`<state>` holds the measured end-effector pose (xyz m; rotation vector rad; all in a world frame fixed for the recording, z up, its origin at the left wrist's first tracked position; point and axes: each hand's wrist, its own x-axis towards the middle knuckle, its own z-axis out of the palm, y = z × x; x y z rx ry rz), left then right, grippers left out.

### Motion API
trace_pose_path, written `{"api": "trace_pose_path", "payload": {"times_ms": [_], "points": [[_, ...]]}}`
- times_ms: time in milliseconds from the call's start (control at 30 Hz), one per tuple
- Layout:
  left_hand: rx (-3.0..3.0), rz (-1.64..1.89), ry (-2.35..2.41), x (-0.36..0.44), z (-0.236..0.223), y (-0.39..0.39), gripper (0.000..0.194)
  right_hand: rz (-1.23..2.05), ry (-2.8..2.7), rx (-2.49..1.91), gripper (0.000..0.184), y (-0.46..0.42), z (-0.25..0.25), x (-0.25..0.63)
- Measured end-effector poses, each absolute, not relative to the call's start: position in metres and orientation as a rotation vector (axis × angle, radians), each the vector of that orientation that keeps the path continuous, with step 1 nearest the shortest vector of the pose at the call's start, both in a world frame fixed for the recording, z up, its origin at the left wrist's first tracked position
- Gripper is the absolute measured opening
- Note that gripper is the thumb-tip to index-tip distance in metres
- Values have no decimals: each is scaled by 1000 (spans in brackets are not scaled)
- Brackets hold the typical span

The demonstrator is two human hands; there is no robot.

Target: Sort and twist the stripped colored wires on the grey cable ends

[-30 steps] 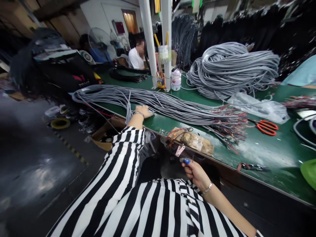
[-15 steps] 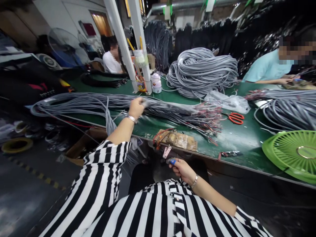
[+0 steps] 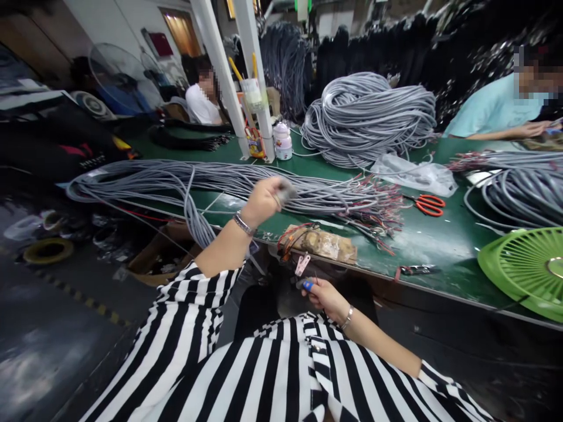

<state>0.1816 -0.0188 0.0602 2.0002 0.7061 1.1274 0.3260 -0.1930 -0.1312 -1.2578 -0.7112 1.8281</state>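
Observation:
My left hand [image 3: 265, 200] is raised above the long bundle of grey cables [image 3: 229, 179] on the green bench [image 3: 440, 246], fingers closed around a grey cable end that is blurred. My right hand [image 3: 324, 296] sits low near my lap, below the bench edge, closed on a small blue-handled tool [image 3: 307, 285]. The bundle's stripped red wire ends [image 3: 378, 205] fan out to the right. A taped brown block [image 3: 323, 241] with red wires lies at the bench edge just above my right hand.
A big coil of grey cable [image 3: 369, 117] is heaped at the back. Red scissors [image 3: 428, 204] lie beside a plastic bag [image 3: 416, 176]. A green fan [image 3: 528, 269] sits at right. One person in light blue [image 3: 497, 108] works across the bench; another in white [image 3: 202, 102] sits far back.
My left hand lifted off the cable bundle and moved right and up, closing on a cable end. My right hand stayed near my lap with the tool. My view swung to the right.

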Motion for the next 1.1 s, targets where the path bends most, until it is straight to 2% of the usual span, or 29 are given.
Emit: {"api": "trace_pose_path", "payload": {"times_ms": [67,133,200,367,500,567,733,900,1100], "points": [[1652,1521,633,178,70,-11,23,1817,-717,-1273,38,-194,-131,327],[1545,1621,502,175,81,-10,26,1805,-730,-1281,38,-194,-129,329],[1707,1454,438,177,90,-20,28,1797,-744,-1280,38,-194,-127,330],[2382,660,450,209,85,-77,17,1783,-760,-1285,37,-195,-125,329],[2438,319,246,226,50,-121,21,1686,-798,-1328,30,-198,-133,330],[2212,348,252,217,25,-138,27,1643,-789,-1344,29,-199,-135,332],[1433,537,650,153,-50,-176,48,1705,-895,-1254,30,-205,-122,341],[1177,622,876,86,-102,-215,50,1762,-1062,-1089,46,-209,-106,333],[1202,535,988,49,-120,-234,56,1765,-1236,-886,65,-201,-106,305]]}}
